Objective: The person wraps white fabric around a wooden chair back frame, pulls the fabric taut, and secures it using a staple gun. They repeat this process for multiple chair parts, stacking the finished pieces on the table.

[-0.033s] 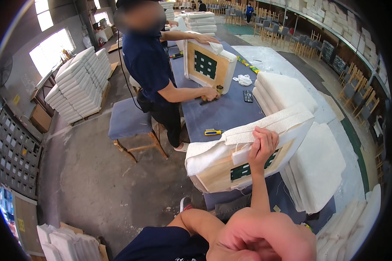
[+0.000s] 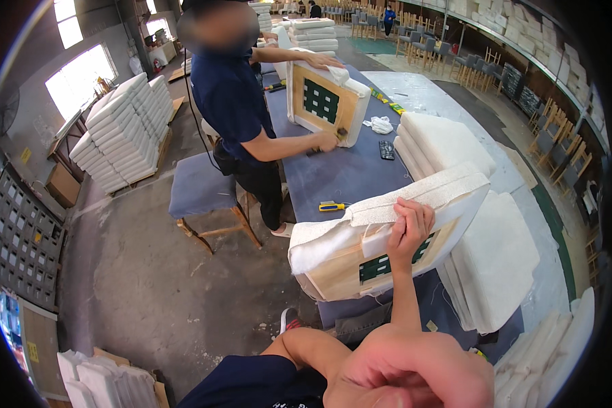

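A chair seat [image 2: 336, 280] leans tilted at the near end of the table, its plywood base with dark green webbing turned toward me. White padded fabric [image 2: 449, 188] folds over its top edge. My right hand [image 2: 412, 228] has its fingers curled round that edge by a small pale block. Very close to the camera, my left hand [image 2: 425, 360] looms large at the bottom, fingers curled and thumb low; what it holds, if anything, is hidden. Beyond the seat lies a yellow-and-blue-handled screwdriver [image 2: 332, 206] on the blue tabletop [image 2: 319, 180].
Across the table a co-worker [image 2: 231, 102] steadies another seat [image 2: 319, 105] and works low on it with a small tool. White cushions [image 2: 496, 258] are stacked on the right. A black phone-like thing [image 2: 387, 150] and a blue stool [image 2: 204, 187] are also nearby.
The co-worker's tool hand has shifted slightly toward the left and up. My left thumb has moved a little; my right hand and the chair seat stay nearly still.
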A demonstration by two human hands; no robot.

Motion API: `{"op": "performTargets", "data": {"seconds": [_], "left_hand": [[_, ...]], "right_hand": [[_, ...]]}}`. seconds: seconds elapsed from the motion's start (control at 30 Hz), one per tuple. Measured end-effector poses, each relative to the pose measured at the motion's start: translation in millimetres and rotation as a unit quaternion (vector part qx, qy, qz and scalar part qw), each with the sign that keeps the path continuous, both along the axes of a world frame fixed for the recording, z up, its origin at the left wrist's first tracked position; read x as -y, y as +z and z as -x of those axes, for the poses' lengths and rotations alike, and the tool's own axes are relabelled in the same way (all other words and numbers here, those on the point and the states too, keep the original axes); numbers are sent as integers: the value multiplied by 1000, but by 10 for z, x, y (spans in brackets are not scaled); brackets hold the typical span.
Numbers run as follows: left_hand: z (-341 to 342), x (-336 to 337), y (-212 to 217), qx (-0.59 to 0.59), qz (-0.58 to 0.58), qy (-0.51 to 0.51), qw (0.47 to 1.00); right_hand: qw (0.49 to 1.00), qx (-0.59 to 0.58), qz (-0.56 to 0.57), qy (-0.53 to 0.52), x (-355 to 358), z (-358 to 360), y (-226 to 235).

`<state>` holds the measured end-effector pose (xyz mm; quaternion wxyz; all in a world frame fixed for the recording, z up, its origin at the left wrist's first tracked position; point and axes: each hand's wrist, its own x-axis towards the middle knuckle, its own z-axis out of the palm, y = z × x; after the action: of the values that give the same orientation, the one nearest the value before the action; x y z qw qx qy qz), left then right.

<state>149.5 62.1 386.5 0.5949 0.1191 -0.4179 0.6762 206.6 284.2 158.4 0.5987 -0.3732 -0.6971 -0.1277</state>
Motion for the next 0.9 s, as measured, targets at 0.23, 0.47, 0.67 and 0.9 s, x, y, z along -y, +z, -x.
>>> {"op": "performTargets", "data": {"seconds": [0.23, 0.47, 0.67, 0.9], "left_hand": [[-171, 76, -198, 9, -11, 42, 999], [97, 107, -225, -89, 28, -52, 994], [202, 42, -430, -212, -24, -33, 976], [292, -121, -559, -255, -70, 24, 964]], "right_hand": [[1000, -11, -2, 17, -3, -32, 34], [1000, -11, -5, 6, 25, -14, 35], [1000, -8, 0, 30, -19, 35, -2], [1000, -3, -6, 8, 18, -11, -29]]}}
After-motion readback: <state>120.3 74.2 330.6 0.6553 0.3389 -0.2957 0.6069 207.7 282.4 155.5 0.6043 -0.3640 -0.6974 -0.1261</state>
